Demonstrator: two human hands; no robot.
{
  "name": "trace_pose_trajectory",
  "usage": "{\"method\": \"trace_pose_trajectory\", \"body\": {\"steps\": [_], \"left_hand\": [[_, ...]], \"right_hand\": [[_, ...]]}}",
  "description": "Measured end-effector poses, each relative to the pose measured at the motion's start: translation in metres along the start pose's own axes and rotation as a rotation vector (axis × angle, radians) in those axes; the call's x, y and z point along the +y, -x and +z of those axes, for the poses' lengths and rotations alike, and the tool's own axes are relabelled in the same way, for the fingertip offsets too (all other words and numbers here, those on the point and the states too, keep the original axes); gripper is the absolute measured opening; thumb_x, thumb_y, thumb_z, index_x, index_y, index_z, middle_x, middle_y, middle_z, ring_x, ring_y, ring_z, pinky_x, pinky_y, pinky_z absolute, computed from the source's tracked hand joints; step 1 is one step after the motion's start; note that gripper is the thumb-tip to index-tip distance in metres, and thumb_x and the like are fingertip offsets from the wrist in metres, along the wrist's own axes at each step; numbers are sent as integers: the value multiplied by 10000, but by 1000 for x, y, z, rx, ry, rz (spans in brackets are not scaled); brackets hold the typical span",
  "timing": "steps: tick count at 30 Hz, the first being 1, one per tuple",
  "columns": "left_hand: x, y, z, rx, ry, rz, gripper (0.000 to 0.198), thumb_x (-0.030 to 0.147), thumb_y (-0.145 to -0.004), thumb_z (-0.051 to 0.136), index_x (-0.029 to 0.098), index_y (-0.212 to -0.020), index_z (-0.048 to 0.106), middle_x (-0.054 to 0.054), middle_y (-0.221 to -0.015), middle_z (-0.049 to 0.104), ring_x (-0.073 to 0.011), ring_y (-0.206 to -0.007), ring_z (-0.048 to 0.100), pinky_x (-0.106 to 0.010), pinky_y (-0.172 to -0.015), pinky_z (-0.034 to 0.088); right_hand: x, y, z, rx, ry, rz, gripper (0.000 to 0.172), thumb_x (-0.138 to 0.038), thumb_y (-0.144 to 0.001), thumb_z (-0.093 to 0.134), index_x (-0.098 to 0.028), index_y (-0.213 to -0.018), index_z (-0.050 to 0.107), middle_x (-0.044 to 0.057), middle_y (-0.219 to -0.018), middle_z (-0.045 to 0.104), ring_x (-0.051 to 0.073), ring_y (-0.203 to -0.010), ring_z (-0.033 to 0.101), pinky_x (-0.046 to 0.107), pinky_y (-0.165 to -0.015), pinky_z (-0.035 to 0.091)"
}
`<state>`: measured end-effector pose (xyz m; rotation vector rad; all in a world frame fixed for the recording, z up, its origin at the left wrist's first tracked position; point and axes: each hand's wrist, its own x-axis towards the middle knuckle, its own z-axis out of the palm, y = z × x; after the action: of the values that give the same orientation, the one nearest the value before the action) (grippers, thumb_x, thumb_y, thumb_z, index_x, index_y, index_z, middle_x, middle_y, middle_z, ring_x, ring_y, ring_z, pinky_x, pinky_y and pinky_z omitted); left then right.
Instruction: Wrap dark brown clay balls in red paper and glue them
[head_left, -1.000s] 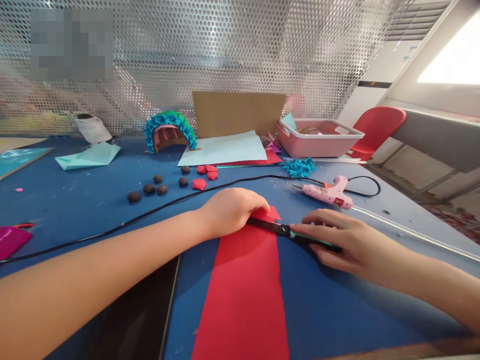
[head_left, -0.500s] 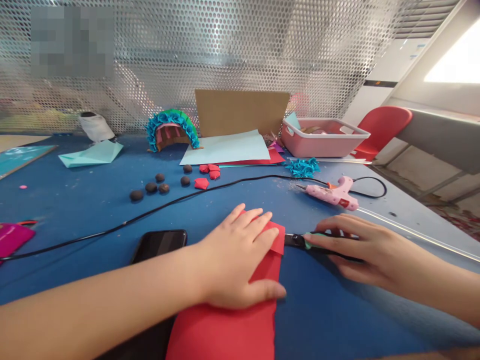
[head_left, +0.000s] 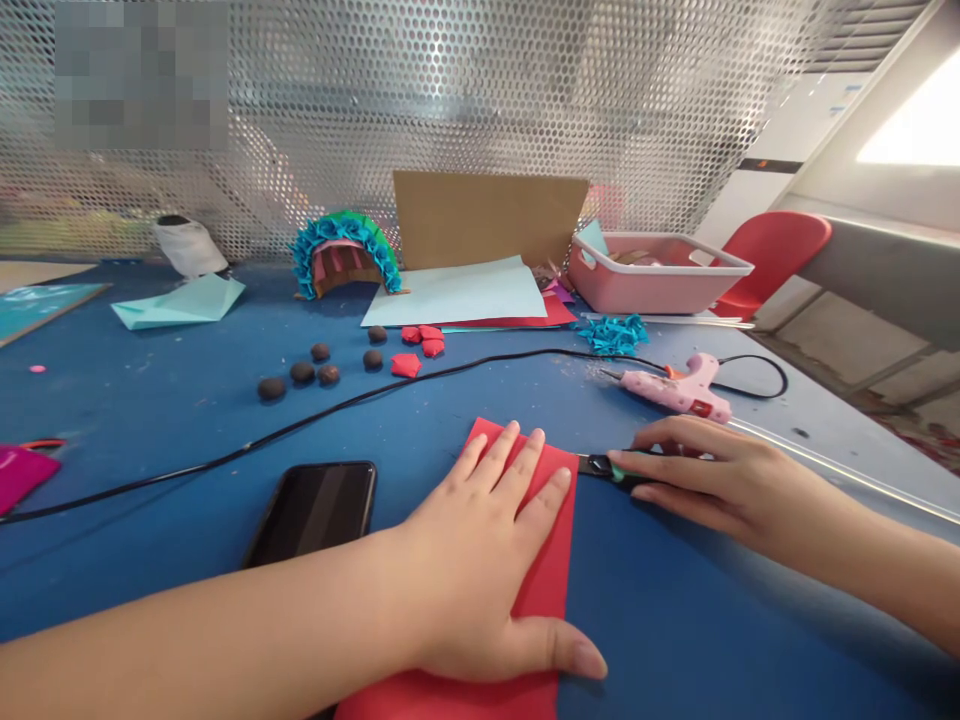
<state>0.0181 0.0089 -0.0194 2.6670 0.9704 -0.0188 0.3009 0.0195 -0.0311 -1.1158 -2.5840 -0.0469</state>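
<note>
My left hand (head_left: pixel 469 560) lies flat with fingers spread on a sheet of red paper (head_left: pixel 544 580), pressing it to the blue table. The paper's lower part is partly covered by my hand and forearm. In my right hand (head_left: pixel 720 470) is a utility knife (head_left: pixel 619 472) with a black body and a green part. Its short metal blade points left and meets the paper's right edge near the top corner. Whether the blade lies under the paper or between layers, I cannot tell. A black phone (head_left: pixel 319 510) rests left of the paper, partly under my left forearm.
A pink glue gun (head_left: pixel 682 385) lies beyond my right hand, its black cord (head_left: pixel 352 402) crossing the table. Several dark balls (head_left: pixel 302 373) and red folded pieces (head_left: pixel 406 365) sit farther back. Behind are a decorated arch (head_left: pixel 346 250), pale blue paper (head_left: pixel 457 293), cardboard (head_left: pixel 487 215) and a pink basket (head_left: pixel 660 290).
My left hand has shifted down the paper, uncovering its top edge. The folded-over corner now lies flat. My right hand still holds the knife at the paper's right edge.
</note>
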Motion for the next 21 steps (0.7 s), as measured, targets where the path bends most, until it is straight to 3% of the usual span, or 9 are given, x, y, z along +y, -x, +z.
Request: {"method": "trace_pose_trajectory", "body": {"steps": [10, 14, 21], "left_hand": [[1, -2, 3, 13, -7, -17, 1047, 864, -725, 273, 165, -1503, 248, -156, -1582, 79, -377, -1455, 0, -559, -1170, 81], [3, -2, 1, 5, -9, -15, 1049, 868, -723, 253, 167, -1504, 244, -148, -1582, 74, -372, -1455, -5, -554, -1171, 68], [-2, -2, -2, -2, 18, 26, 1052, 845, -741, 307, 130, -1509, 226, -182, -1577, 61, -382, -1452, -27, -590, -1160, 72]], "right_hand": [[5, -2, 6, 23, 15, 4, 301, -316, -950, 474, -294, -1185, 661, 66, -1040, 628, 158, -877, 643, 272, -756, 546], [2, -12, 10, 48, 40, -20, 299, -312, -954, 470, -275, -1180, 663, 71, -1009, 621, 166, -916, 625, 280, -786, 532], [-1, -38, 14, -23, 28, -25, 330, -331, -974, 416, -264, -1190, 658, 81, -1007, 627, 179, -879, 608, 330, -802, 528]]}}
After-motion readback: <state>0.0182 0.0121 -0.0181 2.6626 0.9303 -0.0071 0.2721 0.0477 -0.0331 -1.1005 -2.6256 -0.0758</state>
